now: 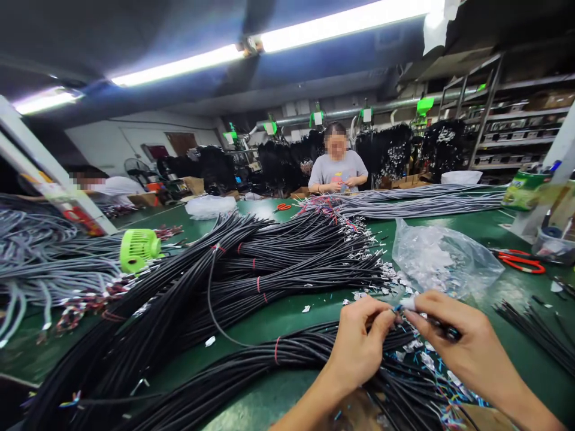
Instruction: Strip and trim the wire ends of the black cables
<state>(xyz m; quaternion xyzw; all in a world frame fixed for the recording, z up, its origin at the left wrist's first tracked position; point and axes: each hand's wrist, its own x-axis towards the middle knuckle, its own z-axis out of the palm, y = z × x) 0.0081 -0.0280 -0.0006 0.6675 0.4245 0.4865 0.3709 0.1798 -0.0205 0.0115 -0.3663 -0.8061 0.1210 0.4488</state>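
My left hand (pixel 359 341) is closed in a pinch, with thin blue wires (pixel 396 309) showing at its fingertips. Close beside it, my right hand (pixel 462 329) grips a small white piece (pixel 408 303) between thumb and forefinger, up against those wires. A dark object (pixel 450 333) is tucked under the right hand's fingers; its kind is mostly hidden. Below both hands lies a bundle of black cables (pixel 287 353) tied with a red band, its stripped ends showing coloured wires (pixel 453 401). Larger banded black cable bundles (pixel 251 263) are stacked to the left.
A clear plastic bag (pixel 449 257) of white bits lies beyond my hands. Red-handled scissors (pixel 521 261) and loose black cables (pixel 534 332) are at right. A green fan (pixel 139 250) stands at left. Across the table, a person (pixel 339 164) works beside grey cables (pixel 417 202).
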